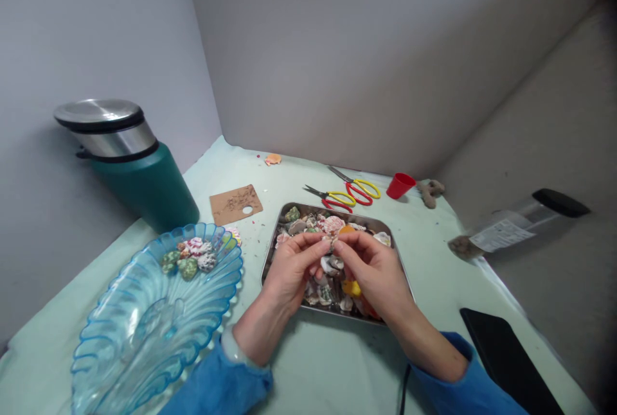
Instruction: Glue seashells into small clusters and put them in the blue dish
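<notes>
A metal tray [403, 261] full of mixed seashells [334, 225] lies on the table in front of me. Over its middle, my left hand [299, 267] and my right hand [373, 267] meet at the fingertips. Thumb and fingers of each hand pinch a small brownish seashell [332, 243] between them, mostly hidden by the fingertips. Below the hands, white shells and a yellow piece [351, 288] show in the tray. To the left stands a blue clear shell-shaped dish [144, 331], with several shells [187, 265], green, white and reddish, grouped at its far end.
A green bottle [144, 184] stands at the back left, beside a brown card [235, 204]. Behind the tray lie two pairs of scissors [335, 198], a red cup [400, 185] and a brown lump [430, 193]. At right are a clear container [511, 232] and a black flat object [506, 357].
</notes>
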### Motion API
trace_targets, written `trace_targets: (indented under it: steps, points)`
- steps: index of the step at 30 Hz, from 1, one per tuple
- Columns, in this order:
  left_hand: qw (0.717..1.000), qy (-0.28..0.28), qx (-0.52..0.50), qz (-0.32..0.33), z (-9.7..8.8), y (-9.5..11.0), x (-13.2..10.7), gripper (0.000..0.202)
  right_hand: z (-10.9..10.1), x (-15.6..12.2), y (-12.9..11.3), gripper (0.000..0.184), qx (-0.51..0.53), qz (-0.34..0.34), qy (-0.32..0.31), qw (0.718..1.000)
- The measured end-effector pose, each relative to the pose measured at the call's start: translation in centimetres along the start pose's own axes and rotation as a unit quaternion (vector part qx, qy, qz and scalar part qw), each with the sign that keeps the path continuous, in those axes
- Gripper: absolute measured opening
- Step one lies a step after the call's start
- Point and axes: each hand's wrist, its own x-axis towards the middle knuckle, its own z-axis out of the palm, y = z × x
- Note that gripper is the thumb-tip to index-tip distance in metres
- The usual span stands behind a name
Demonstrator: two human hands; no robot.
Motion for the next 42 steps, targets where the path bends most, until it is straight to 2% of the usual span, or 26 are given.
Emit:
trace_targets:
  steps: [4, 11, 19, 32, 37, 42]
  points:
    - [1.0, -0.001, -0.003, -0.003, 0.0, 0.1, 0.0, 0.043, -0.1, -0.1, -0.1, 0.038, -0.003, -0.003, -0.003, 1.0]
    - [0.997, -0.028, -0.068, -0.026, -0.1, 0.5, -0.1, 0.04, 0.2, 0.0, 0.4, 0.037, 0.035, 0.008, -0.019, 0.999]
    - [0.998, -0.045, -0.039, -0.024, -0.1, 0.2, 0.0, 0.04, 0.0, -0.1, 0.5, 0.03, 0.005, -0.023, -0.015, 1.0]
    - [0.999, 0.001, -0.032, 0.003, -0.2, 0.0, 0.0, 0.042, 0.0, -0.1, 0.3, 0.032, -0.005, 0.003, 0.005, 1.0]
    - [0.999, 0.015, 0.007, 0.032, -0.2, -0.3, 0.0, 0.038, -0.2, -0.1, 0.4, 0.031, -0.005, 0.006, 0.016, 1.0]
    - [0.992, 0.056, 0.08, 0.085, 0.0, -0.6, 0.0, 0.033, -0.2, 0.0, 0.3, 0.03, -0.009, 0.009, 0.013, 1.0]
